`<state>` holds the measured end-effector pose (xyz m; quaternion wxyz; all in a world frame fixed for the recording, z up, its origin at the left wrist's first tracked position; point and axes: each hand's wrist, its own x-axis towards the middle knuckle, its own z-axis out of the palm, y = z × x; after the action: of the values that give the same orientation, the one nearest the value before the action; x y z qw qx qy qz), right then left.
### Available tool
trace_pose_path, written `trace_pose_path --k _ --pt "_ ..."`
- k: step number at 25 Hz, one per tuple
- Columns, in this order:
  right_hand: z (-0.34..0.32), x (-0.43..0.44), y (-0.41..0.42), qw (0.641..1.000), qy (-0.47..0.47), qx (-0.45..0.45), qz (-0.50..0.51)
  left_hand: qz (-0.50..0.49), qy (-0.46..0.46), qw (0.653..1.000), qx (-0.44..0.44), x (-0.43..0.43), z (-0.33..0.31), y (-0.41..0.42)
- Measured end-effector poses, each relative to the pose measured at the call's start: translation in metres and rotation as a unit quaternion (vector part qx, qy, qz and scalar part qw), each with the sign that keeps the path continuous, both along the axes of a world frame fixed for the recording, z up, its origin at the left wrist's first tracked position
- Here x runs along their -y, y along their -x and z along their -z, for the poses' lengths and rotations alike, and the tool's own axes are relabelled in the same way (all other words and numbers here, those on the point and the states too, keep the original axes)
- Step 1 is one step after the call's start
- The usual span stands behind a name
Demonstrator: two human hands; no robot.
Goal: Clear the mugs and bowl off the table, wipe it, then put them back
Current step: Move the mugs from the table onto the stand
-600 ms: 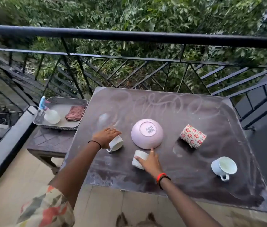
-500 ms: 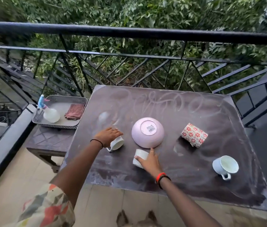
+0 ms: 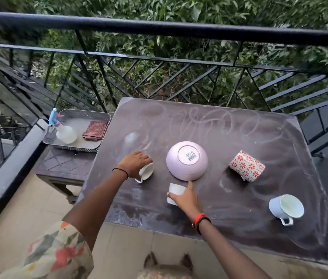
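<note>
**Balcony worktop (image 3: 239, 137): dark, dusty, smeared with pale swirls; four mugs and one bowl on it.**

Left hand (image 3: 134, 164), centre left: grip clasped over white mug A (image 3: 148, 172), which is tipped on its side. Right hand (image 3: 186, 199), lower centre: grip wrapped round white mug B (image 3: 175, 191), one fingertip at the bowl's near rim. Bowl (image 3: 187, 161), pink, upside down at centre, barcode label on its base. Flowered mug (image 3: 246, 168), on its side, right of the bowl. Blue mug (image 3: 286, 207), upright, lower right, well apart from the rest. Low bench (image 3: 62, 168), left: metal tray (image 3: 78, 114) holding a spray bottle (image 3: 64, 133) and a folded checked cloth (image 3: 94, 129). Black railing (image 3: 159, 31) across the top, foliage (image 3: 179, 9) behind. Pale tiled floor (image 3: 28, 198) at lower left.
</note>
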<state>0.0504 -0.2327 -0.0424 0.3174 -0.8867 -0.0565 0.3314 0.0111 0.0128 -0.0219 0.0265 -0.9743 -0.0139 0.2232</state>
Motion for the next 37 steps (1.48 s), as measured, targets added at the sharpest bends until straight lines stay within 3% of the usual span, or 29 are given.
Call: trace_pose_path --k 3,8,16,25,31,37 --pt "-0.003 0.0 0.004 1.0 -0.016 -0.008 -0.003 -0.103 0.084 0.989 0.064 -0.006 -0.008 0.017" --pt "-0.012 -0.03 0.022 0.998 -0.05 -0.015 -0.036 -0.258 0.174 0.937 0.156 -0.026 -0.018 0.049" --pt "-0.037 -0.156 0.066 0.989 -0.139 -0.016 -0.056 -0.357 0.232 0.881 0.206 -0.134 -0.021 0.116" --pt "-0.027 -0.331 0.121 0.983 -0.169 -0.001 -0.069 -0.393 0.255 0.842 0.268 -0.267 -0.001 0.2" --pt "-0.01 -0.4 0.13 0.987 -0.115 0.032 -0.103 -0.451 0.246 0.816 0.265 -0.315 0.036 0.241" --pt "0.04 -0.457 0.14 0.972 -0.06 0.05 -0.221 -0.527 0.238 0.777 0.249 -0.351 0.102 0.269"
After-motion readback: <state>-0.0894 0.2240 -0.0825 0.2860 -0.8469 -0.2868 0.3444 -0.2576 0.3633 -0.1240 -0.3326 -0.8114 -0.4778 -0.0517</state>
